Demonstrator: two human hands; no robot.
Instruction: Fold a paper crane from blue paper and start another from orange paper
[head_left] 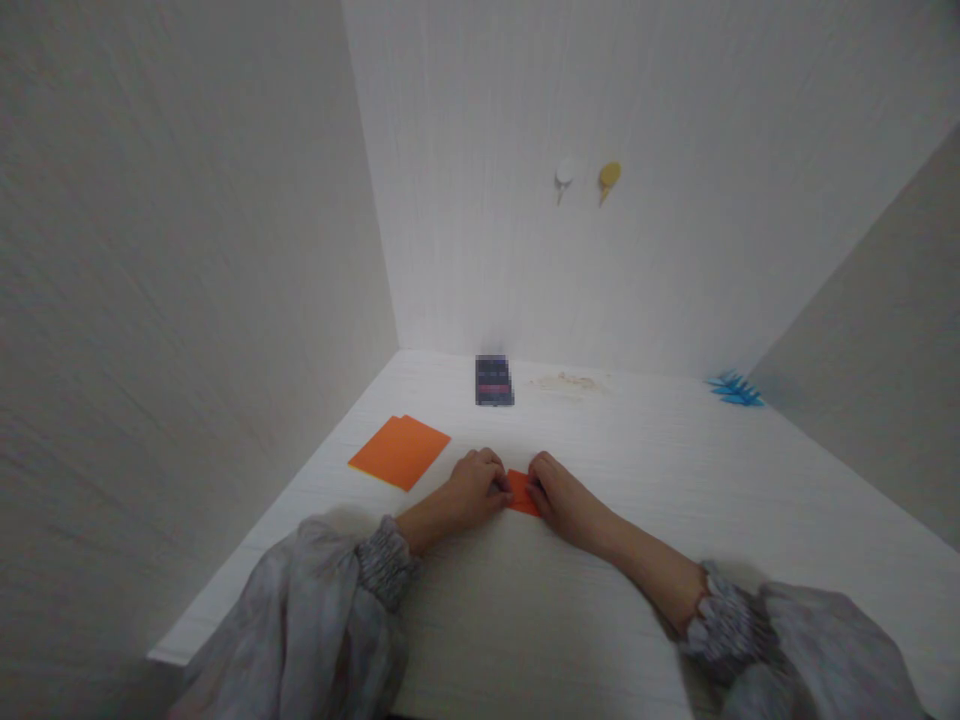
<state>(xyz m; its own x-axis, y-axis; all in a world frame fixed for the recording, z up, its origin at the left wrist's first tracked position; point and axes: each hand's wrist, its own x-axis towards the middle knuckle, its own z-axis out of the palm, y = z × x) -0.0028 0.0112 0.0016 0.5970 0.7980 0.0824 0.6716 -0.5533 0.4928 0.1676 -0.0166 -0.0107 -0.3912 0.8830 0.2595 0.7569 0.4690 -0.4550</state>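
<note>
A small folded piece of orange paper (523, 492) lies on the white table between my two hands. My left hand (480, 487) has its fingers curled and closed at the paper's left edge. At the right edge, my right hand (553, 495) pinches the paper with bent fingers. The fingers of both hands cover the paper's ends. Left of my left hand rests a stack of orange paper sheets (401, 452), slightly fanned, with a thin yellow edge showing at the front.
At the back stands a dark, blurred-out object (493, 381), possibly a phone. Blue folded paper pieces (736, 388) sit in the far right corner. White panels enclose the table (600, 640) on the left, back and right. A white hook (564, 174) and a yellow hook (610, 176) are on the back wall.
</note>
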